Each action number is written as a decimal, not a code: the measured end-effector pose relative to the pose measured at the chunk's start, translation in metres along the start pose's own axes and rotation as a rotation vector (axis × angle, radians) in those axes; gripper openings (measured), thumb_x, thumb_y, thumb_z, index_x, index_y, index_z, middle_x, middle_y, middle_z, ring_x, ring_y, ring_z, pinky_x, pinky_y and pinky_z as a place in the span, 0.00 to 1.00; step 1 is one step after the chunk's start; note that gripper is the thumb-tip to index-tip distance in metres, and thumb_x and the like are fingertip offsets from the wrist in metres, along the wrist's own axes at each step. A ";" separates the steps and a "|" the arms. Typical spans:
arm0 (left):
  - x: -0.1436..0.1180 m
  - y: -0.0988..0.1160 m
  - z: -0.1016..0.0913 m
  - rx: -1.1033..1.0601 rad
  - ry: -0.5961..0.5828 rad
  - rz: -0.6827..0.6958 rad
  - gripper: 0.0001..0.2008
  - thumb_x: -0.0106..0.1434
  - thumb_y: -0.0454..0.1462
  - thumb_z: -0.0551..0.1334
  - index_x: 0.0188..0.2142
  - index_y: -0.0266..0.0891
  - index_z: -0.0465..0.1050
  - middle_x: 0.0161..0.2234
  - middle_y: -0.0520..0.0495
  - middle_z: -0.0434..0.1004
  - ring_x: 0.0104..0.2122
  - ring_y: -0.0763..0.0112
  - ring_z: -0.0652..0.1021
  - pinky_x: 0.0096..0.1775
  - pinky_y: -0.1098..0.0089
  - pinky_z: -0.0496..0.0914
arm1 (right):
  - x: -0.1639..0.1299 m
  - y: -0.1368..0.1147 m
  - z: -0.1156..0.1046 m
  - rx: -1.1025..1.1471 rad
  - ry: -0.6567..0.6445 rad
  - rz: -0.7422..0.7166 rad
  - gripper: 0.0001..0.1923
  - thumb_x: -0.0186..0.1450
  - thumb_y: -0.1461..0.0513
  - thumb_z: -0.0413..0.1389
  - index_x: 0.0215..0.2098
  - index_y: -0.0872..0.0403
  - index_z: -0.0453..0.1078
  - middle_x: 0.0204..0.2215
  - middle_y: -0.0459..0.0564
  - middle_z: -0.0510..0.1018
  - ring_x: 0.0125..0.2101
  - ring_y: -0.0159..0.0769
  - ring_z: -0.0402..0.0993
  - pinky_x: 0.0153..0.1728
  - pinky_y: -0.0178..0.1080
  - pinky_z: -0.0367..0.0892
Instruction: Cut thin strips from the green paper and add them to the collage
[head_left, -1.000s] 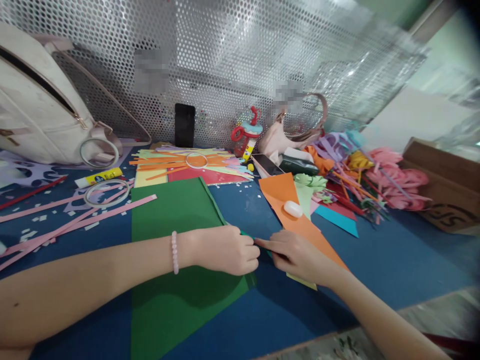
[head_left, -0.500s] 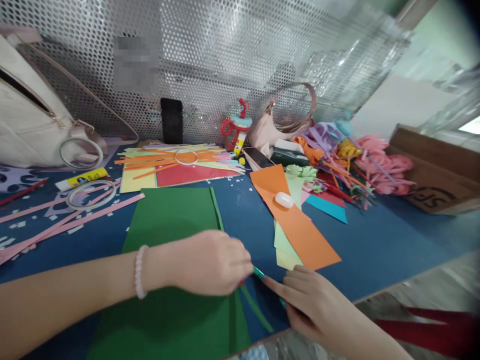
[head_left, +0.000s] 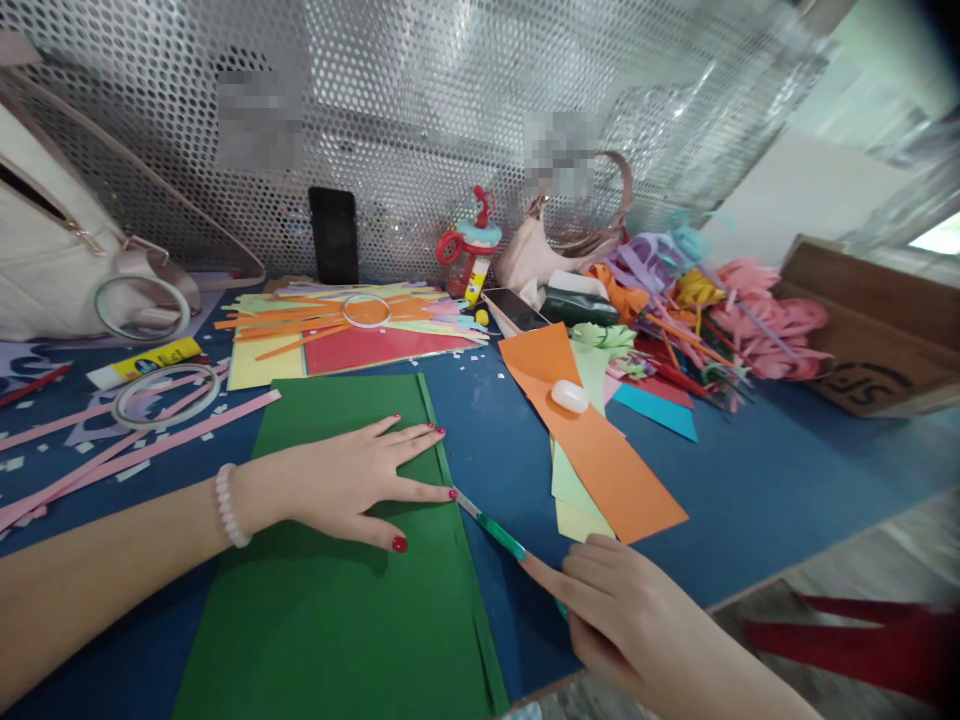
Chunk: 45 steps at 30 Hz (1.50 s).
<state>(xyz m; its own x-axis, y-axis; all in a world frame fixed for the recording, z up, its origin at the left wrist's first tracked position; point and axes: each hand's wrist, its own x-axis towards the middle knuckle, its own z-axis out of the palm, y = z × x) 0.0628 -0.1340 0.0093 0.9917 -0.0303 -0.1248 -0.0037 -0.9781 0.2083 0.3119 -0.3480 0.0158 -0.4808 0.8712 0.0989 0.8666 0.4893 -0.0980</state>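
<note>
My left hand [head_left: 349, 470], with a beaded bracelet, lies flat with fingers spread on a large green paper sheet [head_left: 300, 620]. Along the sheet's right side runs a narrow green strip [head_left: 480, 635], lying against the edge. A green utility knife [head_left: 501, 535] is gripped in my right hand [head_left: 619, 600], index finger stretched along its handle. Its blade meets the paper's right edge, close beside my left fingertips. Orange paper [head_left: 600, 460] with a small white oval object [head_left: 570, 397] on it lies past the knife.
Behind are paper strips [head_left: 300, 322], a phone [head_left: 334, 235], a red-and-blue cup [head_left: 469, 250] and a pink bag [head_left: 525, 250]. Tape rolls [head_left: 124, 420] and a glue stick [head_left: 142, 362] lie left. A crumpled paper pile [head_left: 765, 320] and cardboard box [head_left: 862, 340] stand right.
My left hand has moved left from beside the blade and spread out flat on the green paper. The knife's blade now shows at the paper's edge; my right hand has barely moved.
</note>
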 end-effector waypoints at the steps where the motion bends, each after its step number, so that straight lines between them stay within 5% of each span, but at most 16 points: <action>1: 0.000 0.000 0.000 -0.006 0.001 -0.006 0.33 0.67 0.57 0.52 0.67 0.57 0.46 0.69 0.31 0.34 0.67 0.44 0.45 0.61 0.37 0.48 | 0.000 0.000 0.000 0.000 0.001 0.000 0.23 0.63 0.73 0.44 0.53 0.59 0.70 0.23 0.47 0.73 0.24 0.36 0.68 0.26 0.38 0.63; 20: -0.001 0.000 0.002 -0.053 0.000 -0.033 0.32 0.67 0.59 0.50 0.67 0.59 0.46 0.68 0.29 0.32 0.67 0.47 0.42 0.62 0.38 0.46 | 0.024 0.018 0.008 -0.028 0.059 -0.005 0.22 0.65 0.73 0.43 0.51 0.60 0.73 0.21 0.48 0.71 0.23 0.35 0.69 0.25 0.38 0.66; 26: -0.002 0.000 0.004 -0.068 0.031 -0.042 0.32 0.67 0.58 0.52 0.66 0.61 0.47 0.69 0.33 0.28 0.67 0.40 0.38 0.61 0.36 0.47 | 0.032 0.029 0.012 -0.005 0.061 0.007 0.22 0.65 0.71 0.44 0.52 0.60 0.72 0.22 0.49 0.73 0.24 0.36 0.71 0.26 0.37 0.66; 45: -0.003 0.001 0.008 -0.056 0.111 -0.008 0.31 0.67 0.55 0.55 0.66 0.58 0.51 0.69 0.34 0.34 0.67 0.39 0.46 0.61 0.36 0.48 | 0.058 0.052 0.012 0.015 -0.038 0.093 0.24 0.64 0.71 0.47 0.55 0.57 0.71 0.25 0.49 0.75 0.28 0.36 0.72 0.32 0.37 0.67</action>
<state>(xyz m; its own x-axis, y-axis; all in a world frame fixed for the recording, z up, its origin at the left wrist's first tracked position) 0.0588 -0.1362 0.0025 0.9998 0.0035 -0.0194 0.0085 -0.9650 0.2621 0.3270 -0.2713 0.0048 -0.4034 0.9136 0.0515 0.9058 0.4066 -0.1194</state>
